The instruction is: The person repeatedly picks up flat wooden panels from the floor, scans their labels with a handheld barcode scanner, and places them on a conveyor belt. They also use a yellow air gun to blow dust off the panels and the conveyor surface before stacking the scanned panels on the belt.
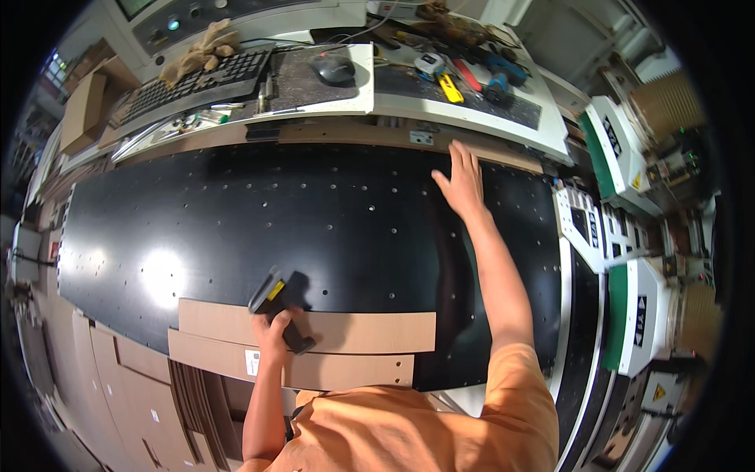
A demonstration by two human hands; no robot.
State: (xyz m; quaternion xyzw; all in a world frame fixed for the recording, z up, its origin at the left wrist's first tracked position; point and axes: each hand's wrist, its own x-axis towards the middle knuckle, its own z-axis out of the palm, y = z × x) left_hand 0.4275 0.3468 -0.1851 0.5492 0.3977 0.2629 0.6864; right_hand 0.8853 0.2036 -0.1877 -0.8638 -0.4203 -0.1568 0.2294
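Observation:
My left hand (270,332) is closed round the handle of a dark handheld barcode scanner (266,291) with a yellow band, held over two wood-coloured boards. The upper board (377,331) partly overlaps the lower board (338,370), which carries a white label (252,363) and has small dark holes at its right end. Stretched far forward, my right hand (462,182) has its fingers extended and holds nothing. Its fingertips are at a long brown board (507,155) along the far edge of the black perforated table (236,236). Whether they touch it, I cannot tell. Another label (421,138) sits on that far board.
Beyond the table, a white shelf holds a keyboard (197,85), a work glove (206,52), a mouse (333,69), a yellow utility knife (450,88) and a blue power tool (503,75). Green-and-white machine units (629,315) stand along the right. Stacked brown panels (134,393) lie at the lower left.

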